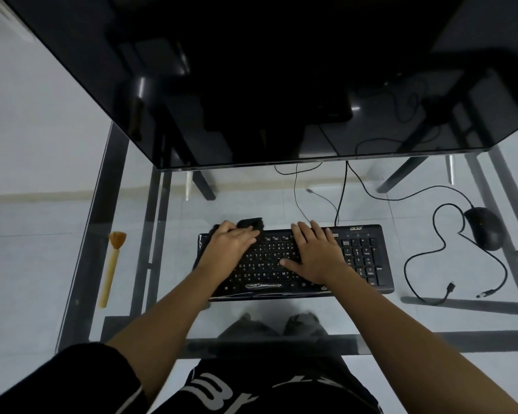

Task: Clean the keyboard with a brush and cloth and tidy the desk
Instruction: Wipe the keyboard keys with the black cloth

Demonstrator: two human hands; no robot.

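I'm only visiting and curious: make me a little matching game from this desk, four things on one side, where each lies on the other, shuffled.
Things:
1. brush
2. cloth
3. mouse
4. right hand

Places:
a. flat on the keyboard keys
b. right of the keyboard, apart from it
c. under the left hand
d. left of the keyboard, apart from it

Pairs: 1-d, 2-c, 3-b, 4-a.

Head-worn view, steeply down, close over desk [431, 318]

Dim, cool, even light; glare streaks on the dark monitor [251, 85], wide-angle bending at edges, slightly soft focus.
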